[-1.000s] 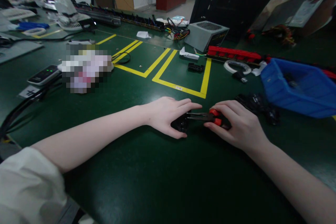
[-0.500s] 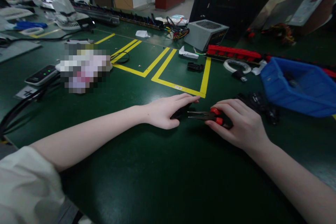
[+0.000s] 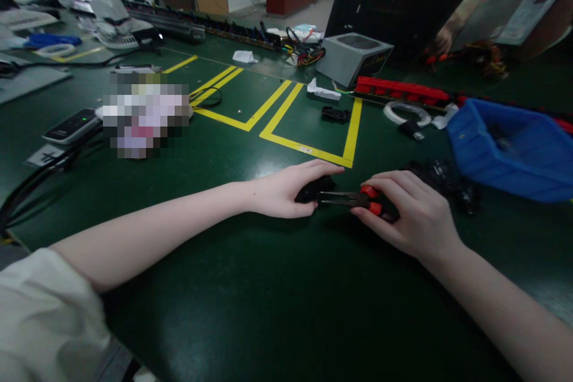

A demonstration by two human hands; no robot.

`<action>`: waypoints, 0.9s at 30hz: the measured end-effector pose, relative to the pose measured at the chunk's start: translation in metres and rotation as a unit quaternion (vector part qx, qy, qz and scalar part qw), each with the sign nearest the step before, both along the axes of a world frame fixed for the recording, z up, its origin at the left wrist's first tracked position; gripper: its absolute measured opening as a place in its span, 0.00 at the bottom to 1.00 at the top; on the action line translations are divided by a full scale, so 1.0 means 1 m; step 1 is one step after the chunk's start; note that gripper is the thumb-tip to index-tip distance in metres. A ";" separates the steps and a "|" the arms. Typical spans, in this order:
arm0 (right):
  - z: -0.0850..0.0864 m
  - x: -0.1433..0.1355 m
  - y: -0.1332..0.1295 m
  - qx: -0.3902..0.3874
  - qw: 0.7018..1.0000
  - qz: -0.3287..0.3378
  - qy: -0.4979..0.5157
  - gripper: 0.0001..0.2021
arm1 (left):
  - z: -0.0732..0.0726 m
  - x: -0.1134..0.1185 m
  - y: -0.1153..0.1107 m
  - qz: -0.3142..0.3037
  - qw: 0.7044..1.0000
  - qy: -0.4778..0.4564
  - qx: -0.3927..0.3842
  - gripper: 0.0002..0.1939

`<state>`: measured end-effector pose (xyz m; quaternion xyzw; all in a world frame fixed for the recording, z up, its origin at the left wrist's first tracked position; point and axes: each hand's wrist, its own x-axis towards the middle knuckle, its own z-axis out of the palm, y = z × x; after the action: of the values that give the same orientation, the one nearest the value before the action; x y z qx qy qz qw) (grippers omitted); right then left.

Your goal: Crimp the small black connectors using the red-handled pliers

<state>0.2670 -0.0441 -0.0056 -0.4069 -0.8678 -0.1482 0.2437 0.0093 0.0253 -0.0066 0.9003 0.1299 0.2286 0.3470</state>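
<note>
My left hand [image 3: 289, 191] rests low over the green table [image 3: 250, 298], its thumb and fingers around a small black part [image 3: 314, 189]. In my right hand [image 3: 409, 212] is a pair of pliers [image 3: 353, 199] with red and black handles. The jaws point left, slightly parted, and their tips reach the right side of the black part; whether they grip it cannot be made out. Another black part [image 3: 335, 114] lies farther back, inside a yellow tape outline [image 3: 307, 148].
A blue bin [image 3: 510, 161] stands at the right, with black cables [image 3: 443, 182] beside it. Behind are a white cable coil [image 3: 407, 112], a red strip [image 3: 403, 89] and a grey power supply [image 3: 353, 59]. Another person's hand [image 3: 443, 42] shows at the upper right.
My left thumb has moved right, against the black part, which now shows more between thumb and fingers. The plier tips now meet the part. Another person's hand has come into view behind.
</note>
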 end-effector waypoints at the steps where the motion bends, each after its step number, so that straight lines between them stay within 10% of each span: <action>1: 0.000 0.000 0.000 0.001 1.000 0.000 -0.002 0.15 | 0.000 0.000 -0.001 0.002 1.000 -0.003 -0.012 0.35; 27: 0.001 0.000 -0.001 0.013 1.000 0.012 -0.005 0.16 | 0.006 0.001 -0.002 0.017 0.997 0.081 -0.007 0.26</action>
<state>0.2666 -0.0455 -0.0044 -0.3928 -0.8716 -0.1587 0.2468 0.0102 0.0232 -0.0010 0.9111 0.1746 0.1606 0.3372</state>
